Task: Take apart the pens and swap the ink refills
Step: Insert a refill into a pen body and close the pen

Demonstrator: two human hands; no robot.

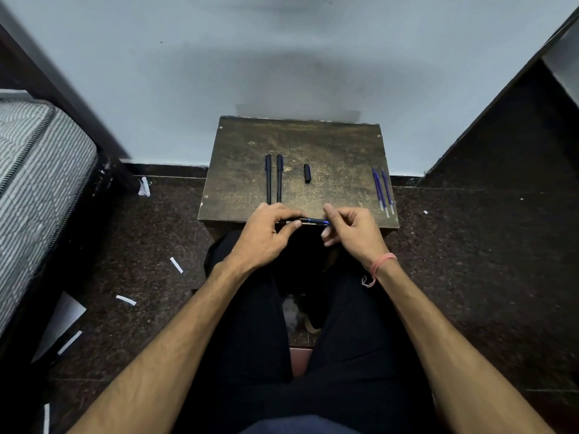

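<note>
Over the near edge of a small dark wooden table [329, 145], my left hand [266, 236] grips the black barrel of a pen. A blue refill [315, 221] sticks out of that barrel to the right, and my right hand [354, 228] pinches its far end. Two capped black pens [273, 178] lie side by side on the table's left part. A loose black cap [307, 173] lies near the middle. Three blue refills [383, 192] lie by the right edge.
The table stands against a pale wall, with my knees in black trousers under its near edge. A striped mattress [37, 170] is at the left and dark furniture [513, 136] at the right. White paper scraps [176, 265] litter the dark floor.
</note>
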